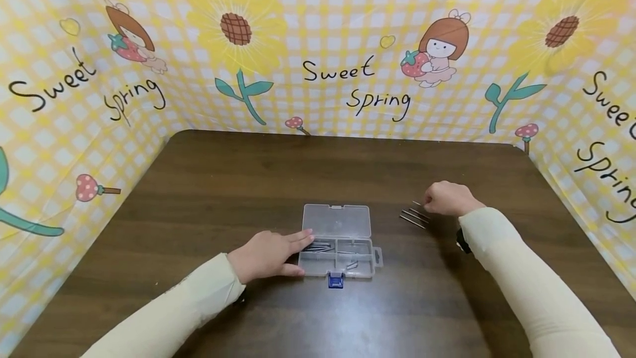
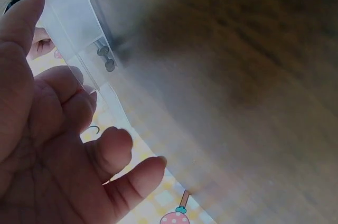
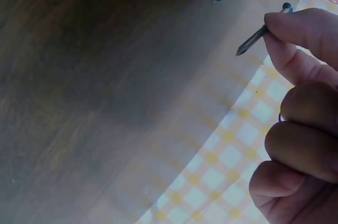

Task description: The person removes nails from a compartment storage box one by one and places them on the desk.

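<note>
In the head view, a clear plastic compartment box (image 1: 318, 266) stands on the dark wooden table (image 1: 223, 175), its transparent lid (image 1: 337, 221) swung back, a blue latch (image 1: 335, 281) at the front and a hanging tab (image 1: 379, 257) on the right. Four compartments show: the rear left one holds a bundle of nails (image 1: 319, 248), several but too closely packed to count; the front right one holds a few short metal pieces (image 1: 352, 265), too small to count surely. The left hand (image 1: 268, 256) lies at the box's left side, fingers extended, the fingertips touching its rear left part and the thumb at the front left corner. To the right of the box, well apart from it, what look like three loose nails (image 1: 413, 222) lie roughly parallel on the table, with the right hand (image 1: 451, 199) just beside them, fingers curled. In the left wrist view, the left hand's fingers are spread, and at least two nail heads (image 2: 110, 65) show through the box wall. In the right wrist view, the right hand pinches one nail (image 3: 252, 40) between thumb and forefinger, its point angled down and left, above the table; one loose nail lies near it, and a sliver of another shows at the top edge.
</note>
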A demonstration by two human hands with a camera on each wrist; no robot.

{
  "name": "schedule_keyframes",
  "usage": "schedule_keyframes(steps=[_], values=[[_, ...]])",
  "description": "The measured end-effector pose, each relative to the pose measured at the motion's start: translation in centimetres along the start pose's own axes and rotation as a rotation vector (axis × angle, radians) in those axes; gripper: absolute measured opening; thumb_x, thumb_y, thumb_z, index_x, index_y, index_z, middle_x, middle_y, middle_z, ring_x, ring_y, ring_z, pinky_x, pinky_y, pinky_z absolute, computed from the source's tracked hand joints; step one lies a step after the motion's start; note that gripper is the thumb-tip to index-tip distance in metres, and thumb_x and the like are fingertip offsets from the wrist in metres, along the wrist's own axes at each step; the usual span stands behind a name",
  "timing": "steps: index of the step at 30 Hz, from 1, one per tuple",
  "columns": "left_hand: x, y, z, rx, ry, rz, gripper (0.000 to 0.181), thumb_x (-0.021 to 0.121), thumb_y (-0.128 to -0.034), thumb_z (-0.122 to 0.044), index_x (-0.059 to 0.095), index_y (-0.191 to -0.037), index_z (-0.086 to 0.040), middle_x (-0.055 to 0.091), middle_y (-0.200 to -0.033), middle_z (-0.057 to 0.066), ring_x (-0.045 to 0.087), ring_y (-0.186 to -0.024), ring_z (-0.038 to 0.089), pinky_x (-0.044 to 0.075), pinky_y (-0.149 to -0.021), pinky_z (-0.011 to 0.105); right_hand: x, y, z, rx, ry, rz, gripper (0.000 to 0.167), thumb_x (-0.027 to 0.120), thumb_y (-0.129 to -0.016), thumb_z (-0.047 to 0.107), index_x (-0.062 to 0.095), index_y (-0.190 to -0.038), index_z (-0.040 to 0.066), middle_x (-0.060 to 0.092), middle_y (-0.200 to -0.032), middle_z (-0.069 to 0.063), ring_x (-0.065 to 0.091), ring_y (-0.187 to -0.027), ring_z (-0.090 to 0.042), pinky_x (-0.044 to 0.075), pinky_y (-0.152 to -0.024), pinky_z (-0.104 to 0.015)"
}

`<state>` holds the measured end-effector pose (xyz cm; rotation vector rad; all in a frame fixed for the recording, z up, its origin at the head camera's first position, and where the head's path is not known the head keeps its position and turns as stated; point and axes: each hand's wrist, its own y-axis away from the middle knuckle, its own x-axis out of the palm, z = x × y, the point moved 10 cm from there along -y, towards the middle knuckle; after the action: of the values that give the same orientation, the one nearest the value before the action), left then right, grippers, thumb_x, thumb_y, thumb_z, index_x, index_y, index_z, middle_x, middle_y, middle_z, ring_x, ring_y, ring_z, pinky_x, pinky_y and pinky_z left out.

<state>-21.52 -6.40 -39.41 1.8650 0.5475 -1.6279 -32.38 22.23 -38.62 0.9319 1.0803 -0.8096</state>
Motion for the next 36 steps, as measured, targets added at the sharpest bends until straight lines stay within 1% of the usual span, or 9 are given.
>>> schedule_keyframes(steps=[5, 10, 14, 17, 20, 25, 29, 32, 36], values=[[0.1, 0.2, 0.2, -0.004, -0.001, 0.005, 0.068, 0.061, -0.0876, -0.05, 0.049, -0.142, -0.012, 0.045, -0.146, 0.004, 0.046, -0.045, 0.012, 0.043, -0.055, 0.031, 0.3, -0.1, 0.3, -0.002, 0.006, -0.003, 0.032, 0.055, -0.082, 0.007, 0.043, -0.057, 0.02, 0.029, -0.055, 0.009, 0.026, -0.054, -0.009, 0.023, -0.05, -0.029], [0.1, 0.3, 0.1, -0.006, -0.028, 0.001, 0.068, 0.061, -0.0872, -0.051, 0.049, -0.142, -0.012, 0.046, -0.146, 0.003, 0.061, -0.062, 0.016, 0.046, -0.062, 0.034, 0.8, 0.0, 0.1, 0.004, 0.006, 0.006, 0.032, 0.054, -0.082, 0.007, 0.04, -0.056, 0.02, 0.028, -0.055, 0.009, 0.025, -0.053, -0.009, 0.022, -0.05, -0.029], [-0.1, 0.3, -0.1, 0.003, -0.035, -0.01, 0.068, 0.061, -0.0867, -0.052, 0.05, -0.141, -0.012, 0.047, -0.144, 0.003, 0.064, -0.069, 0.018, 0.044, -0.061, 0.032, 1.2, 0.0, -0.3, 0.014, 0.007, 0.011, 0.032, 0.054, -0.081, 0.006, 0.04, -0.056, 0.02, 0.03, -0.055, 0.008, 0.025, -0.053, -0.01, 0.022, -0.049, -0.029], [0.0, 0.5, 0.0, -0.007, -0.034, 0.003, 0.069, 0.063, -0.0863, -0.051, 0.05, -0.141, -0.011, 0.047, -0.144, 0.003, 0.064, -0.069, 0.019, 0.044, -0.063, 0.034, 1.6, 0.0, -0.3, 0.001, -0.007, 0.023, 0.03, 0.054, -0.082, 0.007, 0.044, -0.057, 0.02, 0.033, -0.056, 0.008, 0.029, -0.054, -0.01, 0.025, -0.05, -0.03], [-0.1, 0.3, 0.0, -0.004, -0.022, -0.014, 0.069, 0.063, -0.0861, -0.05, 0.05, -0.141, -0.011, 0.047, -0.144, 0.003, 0.065, -0.07, 0.02, 0.044, -0.063, 0.034, 1.5, 0.0, -0.7, 0.015, -0.007, 0.014, 0.029, 0.054, -0.083, 0.007, 0.047, -0.058, 0.019, 0.036, -0.057, 0.007, 0.032, -0.055, -0.01, 0.027, -0.051, -0.031], [-0.2, -0.3, -0.1, 0.006, 0.026, -0.026, 0.07, 0.064, -0.0857, -0.05, 0.049, -0.142, -0.011, 0.046, -0.145, 0.003, 0.068, -0.084, 0.022, 0.04, -0.06, 0.031, 1.1, 0.3, -1.1, 0.038, -0.002, -0.001, 0.026, 0.051, -0.083, 0.005, 0.053, -0.06, 0.017, 0.039, -0.057, 0.005, 0.036, -0.056, -0.012, 0.03, -0.053, -0.033], [0.0, -0.2, 0.2, -0.011, 0.043, 0.004, 0.07, 0.065, -0.0852, -0.049, 0.049, -0.142, -0.01, 0.045, -0.145, 0.003, 0.067, -0.092, 0.022, 0.043, -0.062, 0.033, 1.2, 0.3, -0.8, 0.028, -0.017, -0.003, 0.023, 0.052, -0.084, 0.006, 0.058, -0.064, 0.017, 0.044, -0.06, 0.005, 0.04, -0.059, -0.013, 0.032, -0.054, -0.035], [0.0, -0.1, 0.2, -0.004, 0.058, 0.002, 0.07, 0.066, -0.085, -0.048, 0.049, -0.141, -0.01, 0.046, -0.145, 0.004, 0.067, -0.091, 0.023, 0.045, -0.062, 0.034, 1.3, 0.2, -0.9, 0.041, -0.018, -0.009, 0.021, 0.052, -0.084, 0.008, 0.061, -0.066, 0.017, 0.048, -0.063, 0.005, 0.042, -0.061, -0.014, 0.034, -0.054, -0.036], [-0.1, -0.1, 0.2, 0.004, 0.076, 0.001, 0.071, 0.066, -0.0848, -0.047, 0.049, -0.141, -0.009, 0.046, -0.145, 0.006, 0.065, -0.1, 0.023, 0.047, -0.065, 0.034, 1.5, 0.1, -1.0, 0.044, -0.019, -0.01, 0.019, 0.055, -0.085, 0.01, 0.065, -0.071, 0.017, 0.055, -0.068, 0.004, 0.046, -0.063, -0.014, 0.036, -0.056, -0.037]])
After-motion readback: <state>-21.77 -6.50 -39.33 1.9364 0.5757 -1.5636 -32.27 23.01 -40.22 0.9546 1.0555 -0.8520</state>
